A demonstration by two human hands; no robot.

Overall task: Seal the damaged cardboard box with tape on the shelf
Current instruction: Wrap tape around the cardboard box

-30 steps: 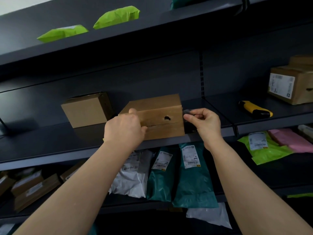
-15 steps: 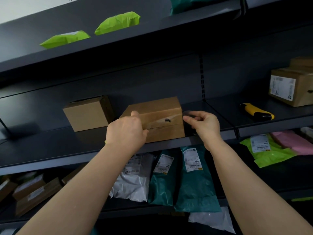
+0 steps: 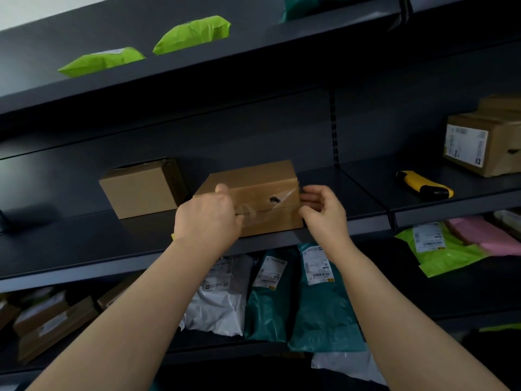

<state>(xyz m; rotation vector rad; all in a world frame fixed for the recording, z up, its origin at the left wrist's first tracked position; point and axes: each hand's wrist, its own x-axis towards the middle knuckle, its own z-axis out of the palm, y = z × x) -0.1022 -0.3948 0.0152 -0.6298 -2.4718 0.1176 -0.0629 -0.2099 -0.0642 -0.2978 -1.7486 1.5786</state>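
The damaged cardboard box (image 3: 262,176) sits at the front of the middle shelf (image 3: 84,249), with a dark hole (image 3: 273,199) in its front face. A strip of clear tape (image 3: 270,213) slants across that face, from the box's upper right corner down to my left hand (image 3: 207,215). My left hand grips the tape at the box's left front. What it holds inside the fist is hidden. My right hand (image 3: 324,213) is at the box's right edge, fingers loosely curled, fingertips touching the corner where the tape end lies.
A second cardboard box (image 3: 141,190) stands just left of the damaged one. A yellow and black cutter (image 3: 424,184) and a labelled box (image 3: 482,142) are on the shelf to the right. Green mailers (image 3: 191,33) lie above, and several mailer bags (image 3: 318,300) below.
The tape now stretches across the box front over the hole. My left hand has pulled down and left, and my right hand has loosened its pinch at the box's right corner.
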